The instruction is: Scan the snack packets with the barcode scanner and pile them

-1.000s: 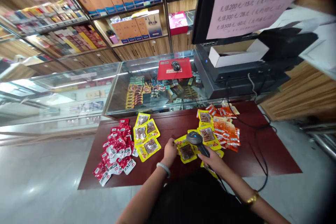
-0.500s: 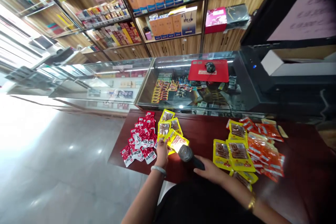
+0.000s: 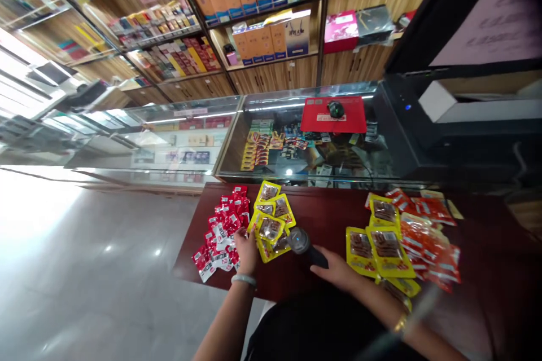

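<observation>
My right hand (image 3: pixel 336 272) grips the black handle of a barcode scanner (image 3: pixel 301 243), whose grey head points at a stack of yellow snack packets (image 3: pixel 271 220). My left hand (image 3: pixel 246 249), with a pale bangle on the wrist, rests on the lower left edge of that stack, fingers curled beside a heap of red packets (image 3: pixel 221 230). Whether it pinches a packet is hidden. More yellow packets (image 3: pixel 379 243) and orange packets (image 3: pixel 427 242) lie to the right on the dark red table (image 3: pixel 322 217).
A glass display counter (image 3: pixel 296 141) stands behind the table, with a red mouse pad (image 3: pixel 351 115) and a mouse (image 3: pixel 336 108) on it. A black monitor and printer (image 3: pixel 457 118) sit at the right. Wooden shelves (image 3: pixel 271 28) of boxes line the back. Grey floor lies left.
My left hand has carried a yellow packet from the middle over to the left stack and set it down there. The scanner followed to the left. The view swung left.
</observation>
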{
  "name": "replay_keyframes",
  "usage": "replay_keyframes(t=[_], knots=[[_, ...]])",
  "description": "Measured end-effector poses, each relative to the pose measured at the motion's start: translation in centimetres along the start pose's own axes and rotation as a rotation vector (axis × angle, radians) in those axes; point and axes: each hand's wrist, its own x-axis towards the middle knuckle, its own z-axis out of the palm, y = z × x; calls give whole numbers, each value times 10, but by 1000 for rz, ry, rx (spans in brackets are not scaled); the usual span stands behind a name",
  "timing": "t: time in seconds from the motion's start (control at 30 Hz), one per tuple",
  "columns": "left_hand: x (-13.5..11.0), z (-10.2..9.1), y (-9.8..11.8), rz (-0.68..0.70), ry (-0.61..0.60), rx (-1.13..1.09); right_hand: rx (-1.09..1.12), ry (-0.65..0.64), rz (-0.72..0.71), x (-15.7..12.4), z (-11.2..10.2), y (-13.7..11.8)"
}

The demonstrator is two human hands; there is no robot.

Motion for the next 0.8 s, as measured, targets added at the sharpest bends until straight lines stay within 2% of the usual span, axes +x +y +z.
replay_keyframes(t=[0.1, 0.17, 0.23, 0.33, 0.37, 0.43, 0.5, 0.57, 0.7, 0.8], knots=[[-5, 8, 4, 248, 79, 244, 14, 88, 38, -8, -10, 4], [-14, 26, 7, 328, 10, 254, 26, 156, 69, -18, -19, 9], [-29, 53, 9, 344, -153, 205, 44, 225, 96, -30, -30, 15], [-67, 103, 8, 221, -510, 104, 70, 313, 128, -52, -48, 27], [-82, 120, 7, 127, -624, 63, 78, 342, 137, -60, -54, 31], [-114, 149, 4, -115, -747, -5, 100, 415, 158, -75, -65, 39], [-143, 170, 2, -293, -799, -48, 126, 488, 187, -90, -75, 48], [-165, 185, 1, -352, -830, -72, 147, 523, 219, -102, -84, 56], [-190, 202, -2, -324, -841, -48, 161, 533, 213, -120, -97, 67], [-196, 209, -7, -215, -877, 127, 184, 562, 197, -127, -100, 69]])
